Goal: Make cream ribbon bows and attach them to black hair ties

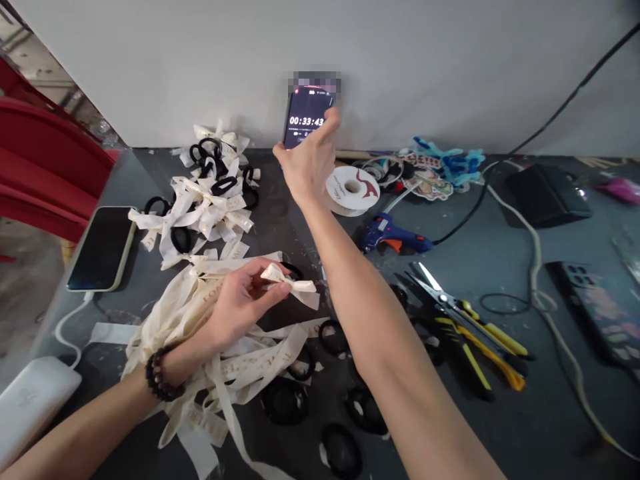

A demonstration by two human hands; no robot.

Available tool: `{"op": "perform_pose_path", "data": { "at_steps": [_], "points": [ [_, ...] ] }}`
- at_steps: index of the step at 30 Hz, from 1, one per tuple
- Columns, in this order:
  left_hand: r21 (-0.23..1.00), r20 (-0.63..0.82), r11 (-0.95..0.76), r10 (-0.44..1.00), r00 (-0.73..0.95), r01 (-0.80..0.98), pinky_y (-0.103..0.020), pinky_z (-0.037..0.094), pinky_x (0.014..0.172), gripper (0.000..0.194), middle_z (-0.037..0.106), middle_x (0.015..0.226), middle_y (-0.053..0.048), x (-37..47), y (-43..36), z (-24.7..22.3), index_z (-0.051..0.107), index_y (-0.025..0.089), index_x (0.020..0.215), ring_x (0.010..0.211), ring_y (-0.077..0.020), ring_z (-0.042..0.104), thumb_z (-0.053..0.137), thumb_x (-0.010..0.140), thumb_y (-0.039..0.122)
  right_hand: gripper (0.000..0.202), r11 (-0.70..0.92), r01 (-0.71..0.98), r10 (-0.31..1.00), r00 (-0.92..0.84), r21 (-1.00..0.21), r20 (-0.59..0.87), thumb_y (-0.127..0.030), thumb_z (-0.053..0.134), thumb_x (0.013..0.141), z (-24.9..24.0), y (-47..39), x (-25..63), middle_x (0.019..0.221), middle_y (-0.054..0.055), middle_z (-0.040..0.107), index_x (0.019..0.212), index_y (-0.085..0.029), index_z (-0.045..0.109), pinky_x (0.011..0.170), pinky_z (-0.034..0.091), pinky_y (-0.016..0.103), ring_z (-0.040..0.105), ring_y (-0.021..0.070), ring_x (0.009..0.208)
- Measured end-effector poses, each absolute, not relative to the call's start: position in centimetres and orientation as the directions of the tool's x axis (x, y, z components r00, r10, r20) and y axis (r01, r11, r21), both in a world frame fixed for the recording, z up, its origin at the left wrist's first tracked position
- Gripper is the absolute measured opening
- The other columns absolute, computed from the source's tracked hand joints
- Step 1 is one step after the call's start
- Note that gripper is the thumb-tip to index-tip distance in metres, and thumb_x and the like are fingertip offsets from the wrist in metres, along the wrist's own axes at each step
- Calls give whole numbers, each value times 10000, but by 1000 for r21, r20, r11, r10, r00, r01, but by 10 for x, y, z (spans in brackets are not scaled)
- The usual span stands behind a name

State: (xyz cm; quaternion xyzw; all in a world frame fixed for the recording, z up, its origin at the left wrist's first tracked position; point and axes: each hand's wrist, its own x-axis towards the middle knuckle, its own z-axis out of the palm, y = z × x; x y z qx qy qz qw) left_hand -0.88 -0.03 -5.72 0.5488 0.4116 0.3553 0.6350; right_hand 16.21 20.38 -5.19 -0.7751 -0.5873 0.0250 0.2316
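Observation:
My left hand (240,300) pinches a cream ribbon bow (295,287) between thumb and fingers, with a black hair tie (291,269) showing just behind it. Stretched forward, my right hand (311,163) grips the lower part of a phone (306,107) at the grey wall, thumb and fingers on its two sides. The lit screen shows a running-time display. Beneath my left hand and wrist lies a heap of loose cream printed ribbon (175,300). Finished-looking bows on black hair ties (210,207) are piled beyond it.
Right of my forearm lie a ribbon spool (353,190), a blue glue gun (393,233), scissors (450,303) and yellow-handled pliers (467,353). Several black hair ties (341,450) are scattered in front. A phone (103,247) on a cable and a white power bank (37,400) sit left.

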Motion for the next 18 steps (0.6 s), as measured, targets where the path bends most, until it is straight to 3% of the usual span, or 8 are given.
{"op": "perform_pose_path", "data": {
  "at_steps": [6, 9, 12, 18],
  "points": [
    [990, -125, 139, 905, 407, -7, -243, 535, 709, 303, 733, 948, -57, -9, 0, -60, 730, 163, 1072, 801, -150, 678, 841, 910, 394, 776, -299, 869, 853, 429, -394, 298, -488, 417, 1041, -54, 213, 158, 1606, 291, 428, 1681, -89, 230, 1017, 530, 619, 549, 452, 1415],
    [990, -126, 141, 905, 407, -8, -232, 531, 698, 287, 732, 947, -51, -10, 0, -61, 723, 164, 1066, 783, -137, 672, 840, 913, 378, 765, -312, 863, 839, 446, -396, 311, -465, 474, 1026, -54, 212, 155, 1577, 290, 472, 1652, -67, 290, 1021, 536, 585, 557, 440, 1405],
    [990, -125, 143, 903, 411, -13, -227, 522, 689, 274, 728, 939, -43, -10, 0, -60, 718, 166, 1066, 770, -128, 661, 832, 922, 370, 773, -310, 857, 845, 447, -412, 294, -454, 474, 1029, -54, 209, 153, 1603, 294, 440, 1659, -62, 259, 1027, 532, 583, 529, 443, 1429],
    [999, -49, 44, 927, 371, 22, -237, 470, 653, 249, 710, 917, -40, -10, 0, -59, 728, 177, 1015, 757, -135, 612, 834, 916, 380, 792, -203, 881, 886, 351, -428, 302, -603, 340, 1068, -38, 180, 168, 1647, 285, 322, 1678, -113, 212, 1097, 474, 631, 334, 454, 1573]
  ]
}}
